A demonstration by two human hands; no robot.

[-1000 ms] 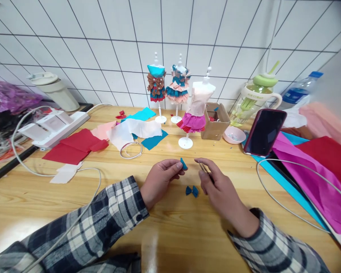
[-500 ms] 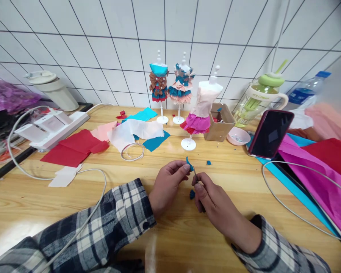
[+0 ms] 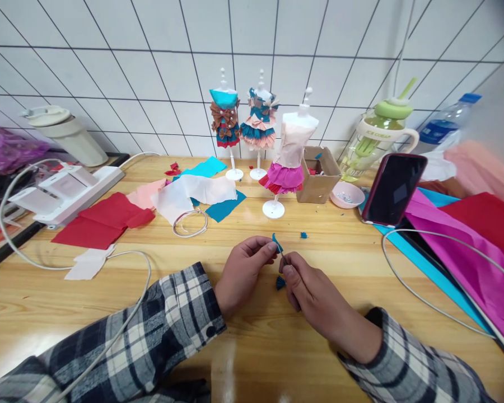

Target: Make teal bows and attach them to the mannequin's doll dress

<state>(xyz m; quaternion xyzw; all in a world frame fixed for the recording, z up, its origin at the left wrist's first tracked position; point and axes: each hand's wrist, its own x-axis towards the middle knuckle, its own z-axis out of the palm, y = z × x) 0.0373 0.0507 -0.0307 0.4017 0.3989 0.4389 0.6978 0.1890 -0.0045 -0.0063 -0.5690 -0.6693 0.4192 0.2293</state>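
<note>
Between thumb and fingertips, my left hand pinches a small curved strip of teal crepe paper. My right hand is closed around a thin, dark metal tool that looks like tweezers, most of it hidden in the fist. Its tip meets the lower end of the strip. Just under the hands, a small pleated dark-teal piece lies on the table. Another teal scrap is a little beyond the right hand.
Three dressed miniature mannequins stand before the tiled wall, beside a cardboard box and a pink bowl. Paper sheets and a wire coil lie left. A phone leans at right. A white cable crosses my left sleeve.
The view has shifted slightly, so everything sits a little further left. The tool's tip is now against the strip's lower end; both hands keep their grips.
</note>
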